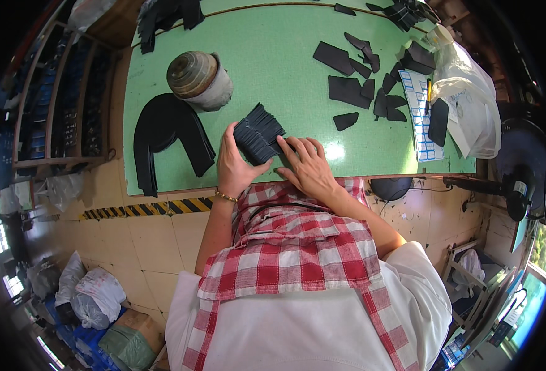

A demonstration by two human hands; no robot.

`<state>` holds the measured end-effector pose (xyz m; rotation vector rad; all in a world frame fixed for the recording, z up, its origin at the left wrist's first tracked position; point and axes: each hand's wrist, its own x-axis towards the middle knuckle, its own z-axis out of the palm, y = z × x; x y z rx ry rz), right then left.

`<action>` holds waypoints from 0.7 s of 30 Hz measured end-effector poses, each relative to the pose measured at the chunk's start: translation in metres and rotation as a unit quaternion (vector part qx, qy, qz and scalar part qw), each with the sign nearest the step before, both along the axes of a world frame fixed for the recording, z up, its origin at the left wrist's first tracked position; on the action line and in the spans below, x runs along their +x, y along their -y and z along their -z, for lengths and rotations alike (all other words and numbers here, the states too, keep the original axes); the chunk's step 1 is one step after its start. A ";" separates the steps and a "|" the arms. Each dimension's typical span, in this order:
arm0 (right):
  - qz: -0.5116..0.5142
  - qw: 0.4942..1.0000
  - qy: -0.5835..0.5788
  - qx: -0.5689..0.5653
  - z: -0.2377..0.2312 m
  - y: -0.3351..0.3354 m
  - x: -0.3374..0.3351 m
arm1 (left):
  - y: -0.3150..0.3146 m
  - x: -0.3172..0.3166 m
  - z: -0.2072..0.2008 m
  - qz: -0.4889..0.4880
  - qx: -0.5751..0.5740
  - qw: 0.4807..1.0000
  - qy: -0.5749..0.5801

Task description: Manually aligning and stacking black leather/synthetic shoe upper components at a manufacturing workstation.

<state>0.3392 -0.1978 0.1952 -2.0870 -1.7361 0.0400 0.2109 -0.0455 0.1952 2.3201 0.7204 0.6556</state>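
Note:
At the near edge of the green table I hold a stack of thin black cut pieces [259,133], its many edges fanned out. My left hand [236,164] is closed round its left and near sides, with fingers along the left and thumb at the near corner. Against the right side, my right hand [309,162] grips the stack with its fingertips, thumb lower down. Left of my hands lies a curved, horseshoe-shaped pile of black sheets [167,127]. Just beyond that pile stands a round, ringed brown-grey object [192,73] in a worn pale wrapping.
Loose black cut pieces [347,91] lie at the table's far right. Beside them are a sheet of blue-edged labels [416,102], a yellow-and-black pen [428,93] and a clear plastic bag [474,99]. A dark fan [520,164] stands off the right edge; a rack [59,105] stands left.

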 end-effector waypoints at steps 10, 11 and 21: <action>0.004 1.000 -0.016 -0.001 0.002 0.001 0.000 | 0.000 0.000 0.001 0.000 0.000 1.000 0.005; 0.008 1.000 -0.023 0.005 0.002 0.001 0.000 | 0.000 0.000 0.000 0.001 0.000 1.000 0.005; 0.001 0.999 -0.037 -0.017 0.007 0.002 0.000 | -0.001 -0.001 0.001 -0.001 0.001 1.000 -0.006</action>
